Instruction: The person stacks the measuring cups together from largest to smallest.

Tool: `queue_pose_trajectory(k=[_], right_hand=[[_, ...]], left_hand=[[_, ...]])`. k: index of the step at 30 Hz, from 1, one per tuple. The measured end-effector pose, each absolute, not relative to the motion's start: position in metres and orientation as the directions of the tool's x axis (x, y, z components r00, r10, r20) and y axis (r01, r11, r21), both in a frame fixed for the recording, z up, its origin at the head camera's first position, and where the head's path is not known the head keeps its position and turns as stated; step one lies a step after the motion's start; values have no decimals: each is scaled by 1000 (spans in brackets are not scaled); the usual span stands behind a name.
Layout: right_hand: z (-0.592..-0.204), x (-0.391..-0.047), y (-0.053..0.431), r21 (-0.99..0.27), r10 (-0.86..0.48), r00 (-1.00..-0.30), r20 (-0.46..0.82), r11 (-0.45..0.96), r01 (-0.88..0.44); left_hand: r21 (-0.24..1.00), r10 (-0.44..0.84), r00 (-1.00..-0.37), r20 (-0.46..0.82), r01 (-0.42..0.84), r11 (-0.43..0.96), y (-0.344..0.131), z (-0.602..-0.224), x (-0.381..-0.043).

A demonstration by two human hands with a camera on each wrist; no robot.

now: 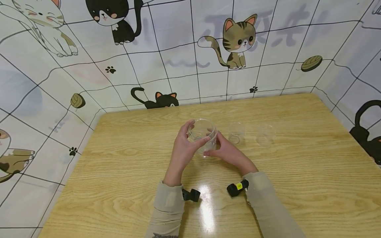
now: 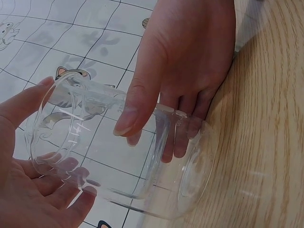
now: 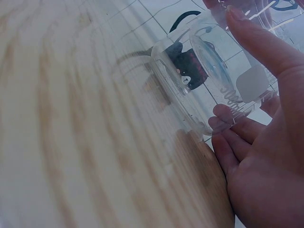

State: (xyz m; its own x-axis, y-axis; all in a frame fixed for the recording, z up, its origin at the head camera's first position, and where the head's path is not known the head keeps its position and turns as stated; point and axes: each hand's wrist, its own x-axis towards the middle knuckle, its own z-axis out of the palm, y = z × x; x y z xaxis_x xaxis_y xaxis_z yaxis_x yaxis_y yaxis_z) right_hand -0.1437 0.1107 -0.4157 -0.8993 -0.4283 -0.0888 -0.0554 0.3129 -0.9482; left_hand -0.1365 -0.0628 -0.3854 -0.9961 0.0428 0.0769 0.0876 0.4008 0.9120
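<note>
Both hands hold a large clear glass beaker (image 1: 203,132) above the middle of the table. My left hand (image 1: 185,142) grips it near the rim, its thumb lying across the near side. Lower down, my right hand (image 1: 224,152) holds the right side between thumb and fingers. In the left wrist view, glass edges inside the beaker (image 2: 109,142) look like a second vessel nested in it. White markings and a pale patch (image 3: 254,84) show on its wall. Whether its base touches the table cannot be told.
Two smaller clear glass vessels (image 1: 236,133) stand to the right of the hands, the farther one (image 1: 266,135) faint against the wood. The wooden table (image 1: 128,165) meets a cat-patterned wall covering (image 1: 178,69) at its back and sides.
</note>
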Motion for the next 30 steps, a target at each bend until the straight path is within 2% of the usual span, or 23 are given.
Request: queue_pose_trajectory(k=[13,30], right_hand=[[-417,-144,110,-963,-447,-891,-83,266,-43],[-418,-145,111,-960,-450,-889,-86,277,-48]], left_hand=[[905,48,-996,77,90,416,-63,-385,-137],[901,48,-995,84,97,423,-63,-385,-136]])
